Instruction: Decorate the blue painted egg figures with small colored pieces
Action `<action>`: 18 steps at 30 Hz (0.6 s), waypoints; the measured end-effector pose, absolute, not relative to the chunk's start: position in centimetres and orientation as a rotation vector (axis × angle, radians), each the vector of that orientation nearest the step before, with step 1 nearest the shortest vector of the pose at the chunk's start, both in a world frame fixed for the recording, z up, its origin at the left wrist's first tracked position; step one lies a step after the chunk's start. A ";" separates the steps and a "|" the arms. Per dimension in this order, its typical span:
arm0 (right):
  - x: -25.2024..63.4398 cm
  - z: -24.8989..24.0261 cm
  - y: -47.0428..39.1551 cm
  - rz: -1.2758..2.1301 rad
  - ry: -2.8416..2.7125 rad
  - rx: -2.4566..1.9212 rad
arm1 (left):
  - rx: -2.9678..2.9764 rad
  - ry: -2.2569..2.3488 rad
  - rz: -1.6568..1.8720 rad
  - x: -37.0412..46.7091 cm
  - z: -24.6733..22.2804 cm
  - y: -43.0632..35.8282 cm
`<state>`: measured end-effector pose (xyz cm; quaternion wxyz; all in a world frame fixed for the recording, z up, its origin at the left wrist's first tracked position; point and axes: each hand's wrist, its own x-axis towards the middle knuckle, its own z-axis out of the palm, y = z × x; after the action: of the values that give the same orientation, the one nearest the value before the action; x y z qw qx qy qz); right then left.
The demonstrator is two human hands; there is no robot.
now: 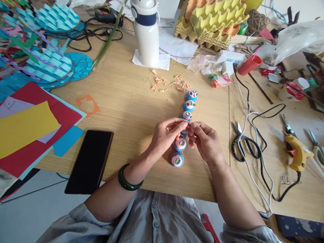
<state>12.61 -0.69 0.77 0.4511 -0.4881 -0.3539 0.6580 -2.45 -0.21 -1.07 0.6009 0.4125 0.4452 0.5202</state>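
A column of several small blue domed pieces (177, 159) with pink patches and green rings runs up the wooden table. The far ones, such as this blue dome (189, 105), also carry dark dots. Over the middle of the column, my left hand (168, 131) and my right hand (205, 140) meet at the fingertips. Both are closed in a pinch. Whatever lies between the fingertips is too small to make out. One dome is partly hidden beneath my fingers.
A phone (89, 162) and coloured paper (27, 125) lie left. Orange shavings (160, 80) and a white flask (146, 37) stand beyond the domes. To the right are black-handled scissors (244, 143), tangled cables (263, 168) and a yellow glue gun (296, 152). Egg trays (215, 20) sit at the back.
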 end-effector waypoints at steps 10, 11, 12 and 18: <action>12.5 0.1 -1.0 1.416 -1.051 -1.235 | 0.954 1.050 1.195 -2.5 -1.2 -0.2; 12.5 0.1 -1.0 1.387 -1.054 -1.237 | 0.959 1.044 1.193 -2.5 -1.2 -0.3; 12.6 0.0 -1.0 1.361 -1.058 -1.239 | 0.966 1.039 1.190 -2.5 -1.2 -0.3; 12.5 0.1 -0.9 1.241 -1.097 -1.237 | 0.994 1.038 1.172 -2.4 -1.0 -0.4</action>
<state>12.54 -0.93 0.08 0.5117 -0.5140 -0.4560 0.5158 -2.37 -0.37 -1.03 0.6002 0.4286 0.4476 0.5057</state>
